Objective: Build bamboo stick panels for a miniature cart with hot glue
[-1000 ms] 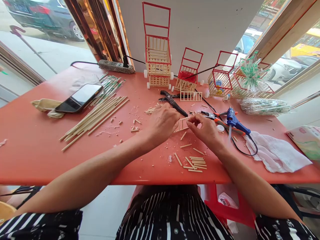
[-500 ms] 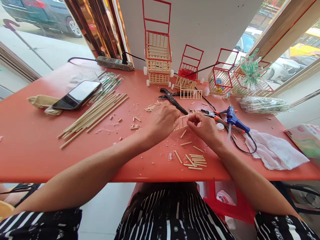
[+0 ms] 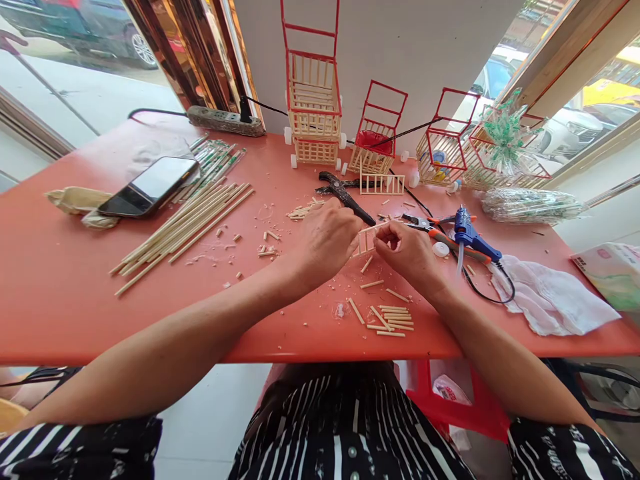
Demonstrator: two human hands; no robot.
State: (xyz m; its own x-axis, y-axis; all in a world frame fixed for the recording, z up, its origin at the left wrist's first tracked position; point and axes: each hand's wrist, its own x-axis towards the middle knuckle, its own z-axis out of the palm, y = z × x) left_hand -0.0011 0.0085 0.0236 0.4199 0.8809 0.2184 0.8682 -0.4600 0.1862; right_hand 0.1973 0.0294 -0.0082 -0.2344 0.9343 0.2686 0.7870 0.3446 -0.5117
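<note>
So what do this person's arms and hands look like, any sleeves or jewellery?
Both forearms are bare down to the left hand and right hand. Black-and-white striped sleeves end near the elbows. No rings, watch or gloves show.

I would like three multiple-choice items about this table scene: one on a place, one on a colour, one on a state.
1. Where does the phone lie?
A. beside the blue glue gun
B. at the left of the table, next to the long sticks
C. inside a small cart

2. What colour is the table?
A. red-orange
B. green
C. white

3. What do the hands do?
A. both rest flat on the table
B. one holds the phone
C. together they hold a small stick panel

Answers:
1. B: the phone sits far left beside the long sticks.
2. A: the bare top is red-orange.
3. C: the left hand and right hand grip the small stick panel between them.
</note>
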